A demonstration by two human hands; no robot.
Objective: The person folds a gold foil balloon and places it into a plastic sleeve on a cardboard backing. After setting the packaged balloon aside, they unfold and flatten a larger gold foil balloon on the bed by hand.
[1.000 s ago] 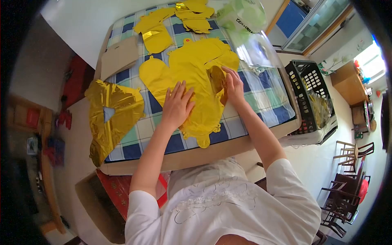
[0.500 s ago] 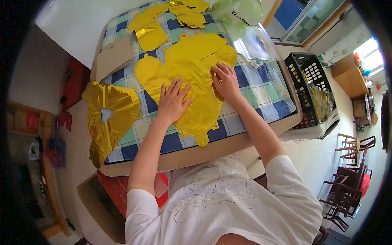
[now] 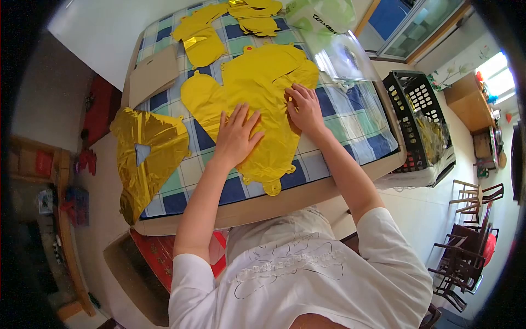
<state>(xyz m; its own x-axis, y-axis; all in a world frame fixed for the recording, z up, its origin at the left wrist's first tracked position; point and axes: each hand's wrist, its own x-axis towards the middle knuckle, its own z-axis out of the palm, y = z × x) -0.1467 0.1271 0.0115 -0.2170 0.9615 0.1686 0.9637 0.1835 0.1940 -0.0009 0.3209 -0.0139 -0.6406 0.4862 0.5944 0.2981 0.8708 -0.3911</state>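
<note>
A flat, deflated yellow foil balloon (image 3: 263, 82) lies on the checked tablecloth, its rounded lobes and small tabs spread out. My left hand (image 3: 236, 134) rests palm down on its middle, fingers apart and extended. At the balloon's right edge my right hand (image 3: 306, 111) has its fingers curled and thumb drawn in, closed on the foil there; the fingertips are partly hidden. A creased golden foil sheet (image 3: 159, 134) with a hole in it hangs over the table's left edge.
More flat yellow foil pieces (image 3: 205, 46) lie at the far side, beside brown cardboard (image 3: 153, 77). Clear plastic (image 3: 342, 57) and a green-white bag (image 3: 323, 15) are at far right. A black crate (image 3: 397, 115) holding plastic stands right of the table (image 3: 274, 203).
My left hand has slid slightly right across the foil. My right hand has barely moved, and the foil near it has shifted a little, with its crease looking different.
</note>
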